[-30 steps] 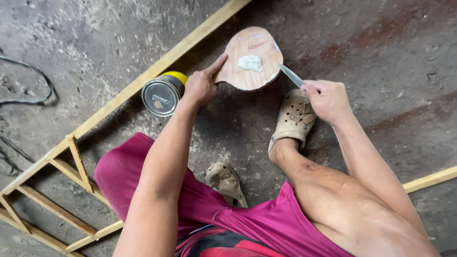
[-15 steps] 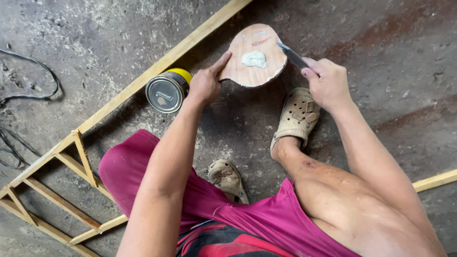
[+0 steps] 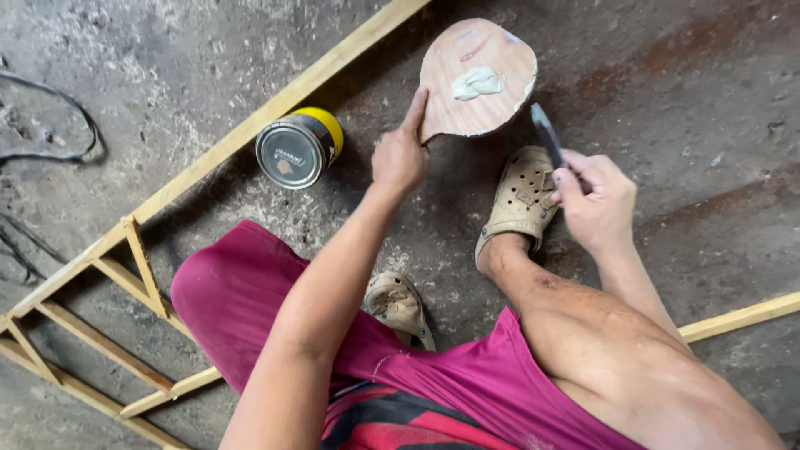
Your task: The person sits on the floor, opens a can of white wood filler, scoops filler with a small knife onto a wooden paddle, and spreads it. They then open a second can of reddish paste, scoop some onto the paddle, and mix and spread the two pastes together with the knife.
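Observation:
My left hand grips the lower edge of a rounded piece of reddish plywood and holds it tilted above the floor. A blob of pale putty sits on the board's upper face. My right hand is closed on a putty knife, its dark blade pointing up toward the board's right edge without touching it. A yellow can with a metal lid stands on the floor just left of my left hand.
I squat on a rough concrete floor in magenta shorts and tan clogs. A light wooden frame with cross slats lies around me, one long rail running diagonally behind the can. A black cable curls at the far left.
My right hand drew the knife away from the board's edge, down and to the right. The board and my left hand stayed roughly where they were.

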